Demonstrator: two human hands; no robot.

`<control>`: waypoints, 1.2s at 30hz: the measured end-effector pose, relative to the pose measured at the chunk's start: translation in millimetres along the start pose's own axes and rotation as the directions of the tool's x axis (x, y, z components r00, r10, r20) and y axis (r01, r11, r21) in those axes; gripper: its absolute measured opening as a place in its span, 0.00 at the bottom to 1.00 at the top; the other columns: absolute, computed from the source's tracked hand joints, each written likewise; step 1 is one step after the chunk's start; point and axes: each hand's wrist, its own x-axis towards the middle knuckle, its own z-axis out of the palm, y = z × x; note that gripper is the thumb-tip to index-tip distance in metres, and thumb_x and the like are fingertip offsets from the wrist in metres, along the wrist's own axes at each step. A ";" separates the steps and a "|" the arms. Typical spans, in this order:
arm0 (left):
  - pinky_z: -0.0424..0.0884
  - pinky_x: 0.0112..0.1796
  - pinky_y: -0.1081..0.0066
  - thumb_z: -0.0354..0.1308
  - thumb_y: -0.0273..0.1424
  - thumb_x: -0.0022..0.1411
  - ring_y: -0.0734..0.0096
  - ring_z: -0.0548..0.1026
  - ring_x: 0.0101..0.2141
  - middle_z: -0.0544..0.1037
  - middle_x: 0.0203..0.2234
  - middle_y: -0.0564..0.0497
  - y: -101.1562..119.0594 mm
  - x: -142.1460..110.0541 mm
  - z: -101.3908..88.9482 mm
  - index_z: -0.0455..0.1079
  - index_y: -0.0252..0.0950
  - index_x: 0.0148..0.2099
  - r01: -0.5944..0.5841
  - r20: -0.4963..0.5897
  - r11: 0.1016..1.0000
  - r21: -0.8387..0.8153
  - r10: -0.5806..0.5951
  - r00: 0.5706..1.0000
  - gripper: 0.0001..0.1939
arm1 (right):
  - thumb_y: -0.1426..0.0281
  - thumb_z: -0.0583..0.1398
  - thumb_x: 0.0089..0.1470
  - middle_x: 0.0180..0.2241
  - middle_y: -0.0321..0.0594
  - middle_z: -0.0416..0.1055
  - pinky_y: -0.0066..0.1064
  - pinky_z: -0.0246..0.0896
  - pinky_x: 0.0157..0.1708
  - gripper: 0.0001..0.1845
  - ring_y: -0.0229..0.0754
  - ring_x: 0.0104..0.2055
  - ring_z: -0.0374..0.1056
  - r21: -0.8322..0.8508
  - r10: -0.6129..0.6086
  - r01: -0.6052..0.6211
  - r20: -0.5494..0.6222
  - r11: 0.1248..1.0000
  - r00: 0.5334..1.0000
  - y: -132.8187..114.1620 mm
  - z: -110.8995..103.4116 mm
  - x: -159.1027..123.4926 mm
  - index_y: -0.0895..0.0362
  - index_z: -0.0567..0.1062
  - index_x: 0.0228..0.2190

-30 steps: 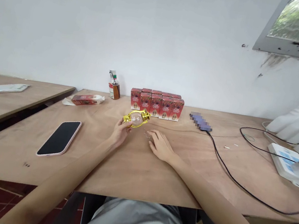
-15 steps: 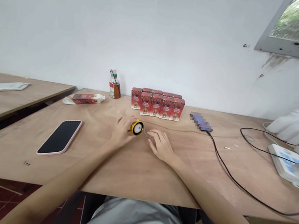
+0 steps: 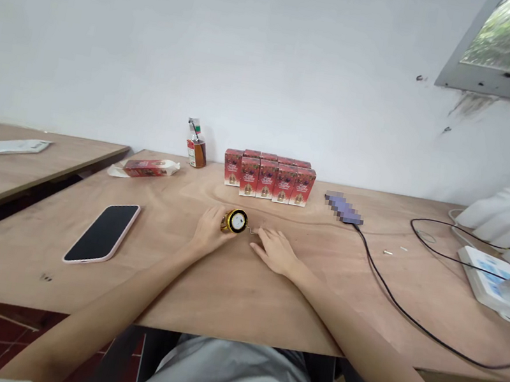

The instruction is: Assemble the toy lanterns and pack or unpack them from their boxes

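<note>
My left hand (image 3: 209,228) is wrapped around a small gold-and-black lantern (image 3: 237,221), lying on its side just above or on the table. Its round end, a white disc in a black rim, is turned toward me. From the lantern's right side a thin bent wire handle (image 3: 251,231) reaches to the fingertips of my right hand (image 3: 273,249). The right fingers are bent down on the wire's end, with the thumb a little lower. Part of the lantern's body is hidden behind the left fingers.
Several red printed boxes (image 3: 266,180) stand against the wall. An opened red box (image 3: 149,168) and a bottle (image 3: 196,151) are at back left, a phone (image 3: 103,235) nearer. A purple phone (image 3: 345,209), its cable (image 3: 393,297) and a power strip (image 3: 487,279) lie right.
The lantern has turned in my left hand, so its white end faces me more squarely, and shifted slightly right and down. My right fingertips have moved slightly down on the wire.
</note>
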 end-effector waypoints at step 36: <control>0.58 0.43 0.64 0.62 0.38 0.51 0.57 0.70 0.41 0.76 0.38 0.45 15.0 -2.7 1.1 0.70 0.40 0.41 -0.156 0.280 0.985 0.078 0.128 0.951 0.15 | 0.65 0.48 0.63 0.40 0.43 0.74 0.37 0.54 0.45 0.16 0.42 0.41 0.66 -0.100 -0.311 0.295 -0.234 0.950 0.921 -1.3 0.3 1.0 0.52 0.74 0.42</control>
